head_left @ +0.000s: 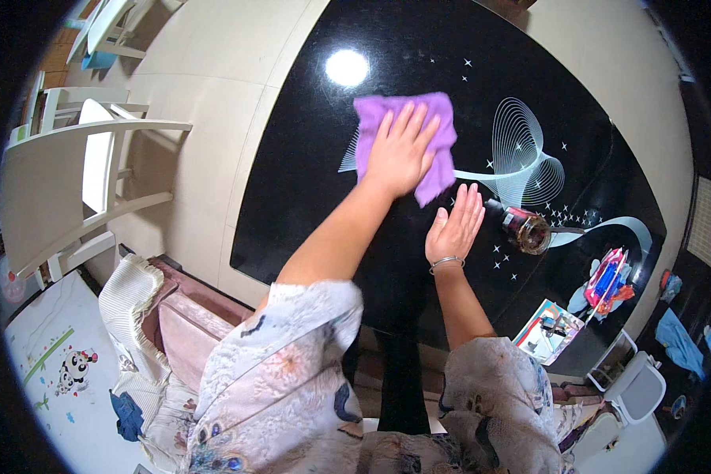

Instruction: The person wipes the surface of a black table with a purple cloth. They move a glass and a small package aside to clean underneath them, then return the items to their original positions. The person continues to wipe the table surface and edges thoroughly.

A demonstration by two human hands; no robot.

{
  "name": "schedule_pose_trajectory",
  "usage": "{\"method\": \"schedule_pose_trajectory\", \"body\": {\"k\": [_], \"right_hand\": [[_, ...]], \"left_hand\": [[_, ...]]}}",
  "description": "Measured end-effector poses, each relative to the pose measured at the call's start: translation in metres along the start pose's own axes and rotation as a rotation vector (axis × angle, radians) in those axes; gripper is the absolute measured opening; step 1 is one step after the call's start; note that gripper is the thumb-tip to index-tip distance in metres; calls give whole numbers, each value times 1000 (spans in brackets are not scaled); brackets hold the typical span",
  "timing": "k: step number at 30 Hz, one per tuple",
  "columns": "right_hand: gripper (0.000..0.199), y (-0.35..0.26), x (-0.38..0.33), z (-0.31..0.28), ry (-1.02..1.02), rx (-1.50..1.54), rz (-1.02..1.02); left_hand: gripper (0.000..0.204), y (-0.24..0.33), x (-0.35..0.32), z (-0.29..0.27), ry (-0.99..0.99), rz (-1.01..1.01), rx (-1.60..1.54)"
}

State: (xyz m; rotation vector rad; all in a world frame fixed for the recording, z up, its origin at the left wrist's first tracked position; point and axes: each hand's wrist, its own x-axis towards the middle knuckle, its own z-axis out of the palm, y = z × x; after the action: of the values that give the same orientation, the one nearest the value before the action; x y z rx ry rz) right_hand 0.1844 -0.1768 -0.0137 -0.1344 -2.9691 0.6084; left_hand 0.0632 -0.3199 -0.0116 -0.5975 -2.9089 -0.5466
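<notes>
A purple cloth [442, 134] lies spread on a glossy black table top [308, 174] with white swirl and star patterns. My left hand [399, 150] presses flat on the cloth, fingers spread and pointing away from me. Just to its right and nearer to me, my right hand [454, 225] rests flat on the bare table with fingers together and a thin bracelet at the wrist. It holds nothing.
A small jar [527, 231] stands on the table right of my right hand. A colourful packet [608, 280] and a printed card [549, 330] lie near the table's right edge. A white chair [79, 189] stands at left, a cushioned seat [186, 324] below.
</notes>
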Motion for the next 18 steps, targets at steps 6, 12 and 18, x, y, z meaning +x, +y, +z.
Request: {"method": "schedule_pose_trajectory", "body": {"k": [6, 12, 18], "right_hand": [[59, 2, -1, 0, -32, -24, 2], [59, 6, 2, -1, -14, -85, -18], [59, 4, 0, 5, -27, -112, -13]], "left_hand": [[61, -14, -30, -10, 22, -197, 32], [67, 0, -249, -62, -113, -502, 78], [73, 25, -285, -65, -200, -709, 115]]}}
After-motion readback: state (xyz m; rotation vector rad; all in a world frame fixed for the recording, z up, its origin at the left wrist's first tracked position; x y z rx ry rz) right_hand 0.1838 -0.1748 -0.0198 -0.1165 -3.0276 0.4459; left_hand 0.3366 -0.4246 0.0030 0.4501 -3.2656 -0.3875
